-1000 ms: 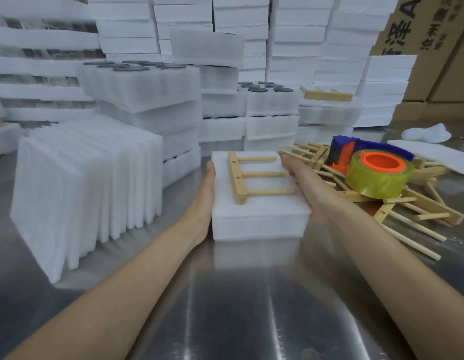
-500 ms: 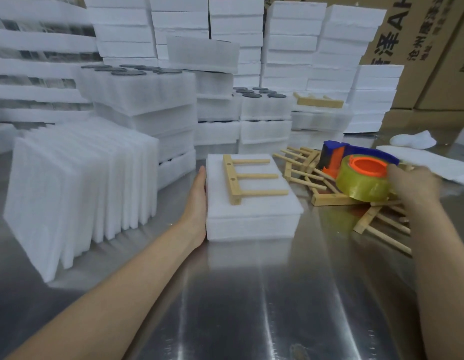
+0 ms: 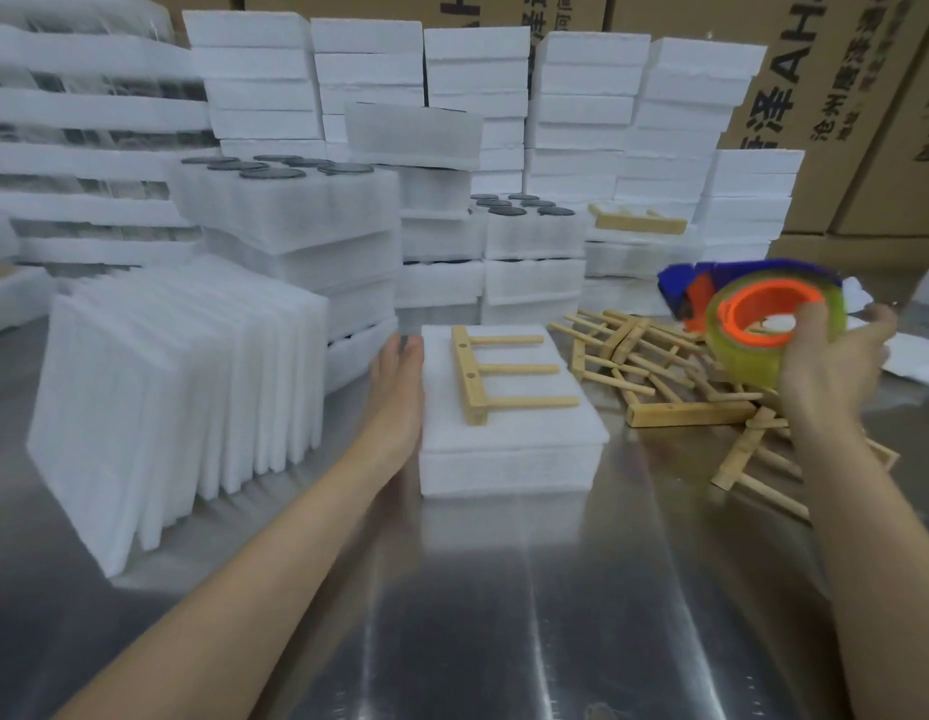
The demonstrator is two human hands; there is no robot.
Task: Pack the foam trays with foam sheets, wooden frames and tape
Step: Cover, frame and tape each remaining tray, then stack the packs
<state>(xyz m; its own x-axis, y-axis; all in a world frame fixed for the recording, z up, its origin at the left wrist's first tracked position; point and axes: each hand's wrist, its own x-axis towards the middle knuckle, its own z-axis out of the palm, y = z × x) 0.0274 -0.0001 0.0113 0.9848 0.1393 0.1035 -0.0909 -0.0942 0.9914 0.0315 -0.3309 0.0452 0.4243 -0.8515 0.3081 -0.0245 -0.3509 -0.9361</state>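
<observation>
As the flat left hand (image 3: 397,397) braces the tray's (image 3: 509,459) long side, the right hand (image 3: 826,376) grips tape (image 3: 753,330) to its right.

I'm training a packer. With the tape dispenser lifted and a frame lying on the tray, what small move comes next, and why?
Probably bring the tape dispenser in the right hand across to the foam tray: the wooden frame lies on it untaped, and the left hand braces its side.

Before me: one blue-and-orange tape dispenser (image 3: 732,356), one three-pronged wooden frame (image 3: 472,376) atop one front white foam tray (image 3: 504,470), two bare hands, left hand (image 3: 397,392) and right hand (image 3: 836,366).
</observation>
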